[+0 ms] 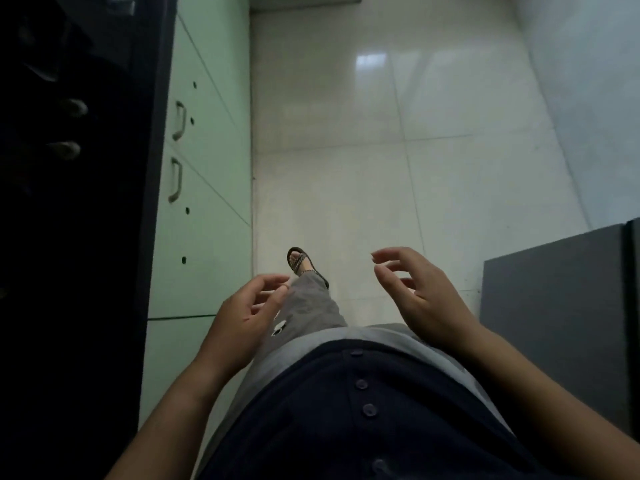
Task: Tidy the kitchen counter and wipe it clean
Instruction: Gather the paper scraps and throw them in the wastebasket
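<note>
A pale tiled floor (398, 133) fills the frame from 12 o'clock down to the centre, with green cabinets (204, 161) along the 9 to 10 o'clock side and a dark counter (69, 202) at the far 9 o'clock edge, its top too murky to read; a few dim shapes sit there but cannot be identified. A grey block (554, 323) stands at 4 o'clock. The person, in a dark buttoned top and grey trousers, looks straight down, one sandal (303, 263) stepping forward just above centre. How far the tidying has gone cannot be judged from here: the counter surface is nearly black in this view, no cloth or sponge shows, and neither hand carries anything, so the wiping appears not to be under way at this moment and most of the job may still lie ahead. The left hand (242, 317) hangs at 7 o'clock of centre, palm turned inward, fingers loosely curled and slightly apart, gripping nothing. The right hand (426, 299) sits at 4 o'clock of centre, raised a little higher, fingers bent and fanned apart, also empty. Both forearms angle in from the bottom corners.
</note>
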`<action>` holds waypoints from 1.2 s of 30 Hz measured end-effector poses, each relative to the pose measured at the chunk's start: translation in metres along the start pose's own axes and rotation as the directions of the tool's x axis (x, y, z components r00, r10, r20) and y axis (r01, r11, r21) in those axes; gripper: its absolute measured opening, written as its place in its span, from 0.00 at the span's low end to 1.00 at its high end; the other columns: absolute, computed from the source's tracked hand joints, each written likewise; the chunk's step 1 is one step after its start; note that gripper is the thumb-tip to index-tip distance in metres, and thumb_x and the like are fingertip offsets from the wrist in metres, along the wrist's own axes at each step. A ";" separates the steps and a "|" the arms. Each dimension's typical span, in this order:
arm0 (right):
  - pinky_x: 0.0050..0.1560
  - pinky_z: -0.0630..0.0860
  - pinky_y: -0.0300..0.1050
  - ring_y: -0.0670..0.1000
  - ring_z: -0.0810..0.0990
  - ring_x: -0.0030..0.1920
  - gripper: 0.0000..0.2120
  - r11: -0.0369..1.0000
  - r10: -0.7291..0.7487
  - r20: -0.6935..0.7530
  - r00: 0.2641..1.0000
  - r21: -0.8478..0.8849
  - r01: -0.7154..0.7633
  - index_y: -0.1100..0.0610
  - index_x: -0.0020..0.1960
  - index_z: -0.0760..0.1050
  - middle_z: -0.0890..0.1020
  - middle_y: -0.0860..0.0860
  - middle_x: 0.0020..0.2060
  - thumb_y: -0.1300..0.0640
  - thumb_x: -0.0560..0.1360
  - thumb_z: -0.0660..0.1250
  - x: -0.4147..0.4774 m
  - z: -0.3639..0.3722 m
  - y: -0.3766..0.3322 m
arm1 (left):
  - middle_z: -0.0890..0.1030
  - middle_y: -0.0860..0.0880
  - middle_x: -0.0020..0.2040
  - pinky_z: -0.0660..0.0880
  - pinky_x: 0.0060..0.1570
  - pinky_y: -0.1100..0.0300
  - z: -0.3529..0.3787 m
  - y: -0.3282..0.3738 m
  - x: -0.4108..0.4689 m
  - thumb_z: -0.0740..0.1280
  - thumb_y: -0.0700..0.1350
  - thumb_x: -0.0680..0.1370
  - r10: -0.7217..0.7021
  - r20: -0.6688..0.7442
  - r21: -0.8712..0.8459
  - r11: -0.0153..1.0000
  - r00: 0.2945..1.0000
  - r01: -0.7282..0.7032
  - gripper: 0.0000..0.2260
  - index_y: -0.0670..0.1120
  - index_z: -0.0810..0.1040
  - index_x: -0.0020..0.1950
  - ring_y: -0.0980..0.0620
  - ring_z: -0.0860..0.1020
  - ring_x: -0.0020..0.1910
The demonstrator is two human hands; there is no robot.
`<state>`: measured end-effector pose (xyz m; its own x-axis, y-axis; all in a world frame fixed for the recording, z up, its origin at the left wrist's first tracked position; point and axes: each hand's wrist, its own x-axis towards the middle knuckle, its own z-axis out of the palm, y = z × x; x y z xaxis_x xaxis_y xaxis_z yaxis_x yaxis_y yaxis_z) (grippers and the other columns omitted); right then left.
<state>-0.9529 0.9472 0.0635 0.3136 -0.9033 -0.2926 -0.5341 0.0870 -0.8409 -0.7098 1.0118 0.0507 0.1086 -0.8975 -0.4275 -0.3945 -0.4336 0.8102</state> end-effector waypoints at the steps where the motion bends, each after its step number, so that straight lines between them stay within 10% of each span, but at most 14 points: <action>1: 0.50 0.71 0.33 0.36 0.74 0.54 0.13 1.000 0.021 -0.008 1.000 0.003 -0.021 0.48 0.57 0.72 0.77 0.42 0.54 0.45 0.76 0.57 0.021 -0.004 0.000 | 0.81 0.60 0.50 0.71 0.40 0.77 -0.005 0.006 0.027 0.62 0.57 0.76 0.012 0.018 0.016 1.000 1.000 -0.012 0.05 0.64 0.76 0.50 0.67 0.78 0.49; 36: 0.53 0.75 0.42 0.43 0.76 0.52 0.15 0.991 -0.100 -0.025 0.995 -0.088 0.098 0.53 0.58 0.74 0.78 0.46 0.53 0.46 0.77 0.58 0.711 -0.255 -0.158 | 0.81 0.62 0.50 0.72 0.42 0.75 -0.146 0.328 0.686 0.60 0.61 0.76 0.157 -0.037 0.017 0.987 0.987 -0.157 0.08 0.64 0.75 0.52 0.67 0.77 0.50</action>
<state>-0.8458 0.1837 0.1041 0.3458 -0.9178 -0.1952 -0.5682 -0.0393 -0.8220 -0.6313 0.2419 0.0814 0.0790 -0.9569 -0.2795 -0.4219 -0.2861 0.8603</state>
